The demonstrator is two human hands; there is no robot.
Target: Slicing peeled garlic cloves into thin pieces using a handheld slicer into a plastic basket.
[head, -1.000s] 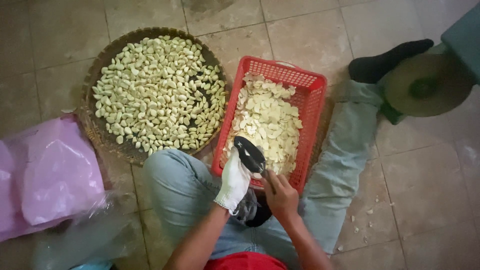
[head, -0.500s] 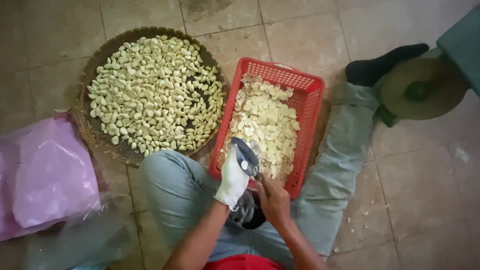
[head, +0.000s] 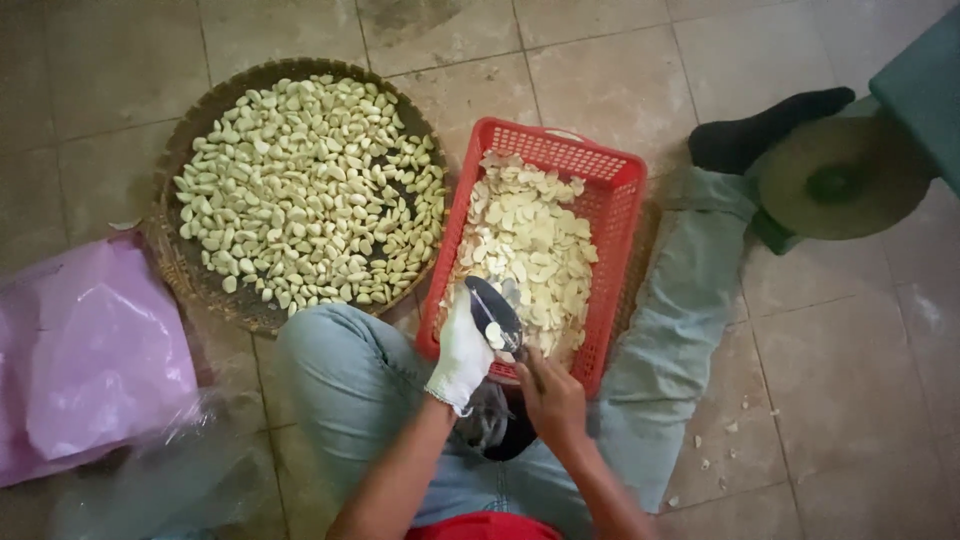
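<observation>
1. I see the left hand, in a white glove, closed around something small at the near rim of the red plastic basket; probably a garlic clove, but I can't tell what's clamped

2. Right hand is bare and clamped on the handle of a dark-bladed knife; the blade lies over the basket's near edge, touching the gloved fingers, with a pale slice stuck on it

3. Progress, my guess: the basket already holds a thick heap of garlic slices, piled toward its left side and near end

4. What's left: the round woven tray at far left is covered nearly rim to rim with whole peeled garlic cloves, so I'd say plenty remain

5. Counts: one basket, one tray, one knife, one pink plastic bag at the floor's left edge, one green scale at the right edge; cloves and slices too many to count
</observation>
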